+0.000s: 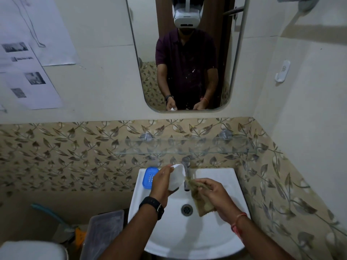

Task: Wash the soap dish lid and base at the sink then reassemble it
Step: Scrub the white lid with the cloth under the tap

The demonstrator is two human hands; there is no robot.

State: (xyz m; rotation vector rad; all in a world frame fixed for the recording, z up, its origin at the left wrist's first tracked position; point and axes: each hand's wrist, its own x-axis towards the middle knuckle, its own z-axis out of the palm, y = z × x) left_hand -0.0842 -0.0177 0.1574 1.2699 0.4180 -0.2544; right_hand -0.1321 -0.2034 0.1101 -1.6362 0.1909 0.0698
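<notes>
While held above the white sink point(206, 239), just left of the tap point(186, 166): white soap dish lid point(176, 177), gripped by left hand point(161, 184) with fingers curled round it. Brownish scrub pad point(201, 203), clutched in right hand point(216, 194), hanging beside the lid. Blue soap dish base point(149, 177), lying on sink's back-left rim, apart from lid.

Print on the wall sheets point(28, 76) is unreadable.

White lid point(176, 178): gripped by the left hand point(161, 184) over the sink point(225, 184). Brown scrub pad point(204, 207): held in the right hand point(216, 192), right of that grip, past the tap point(185, 163). Blue base point(149, 177): set on the sink rim, left of it.
</notes>
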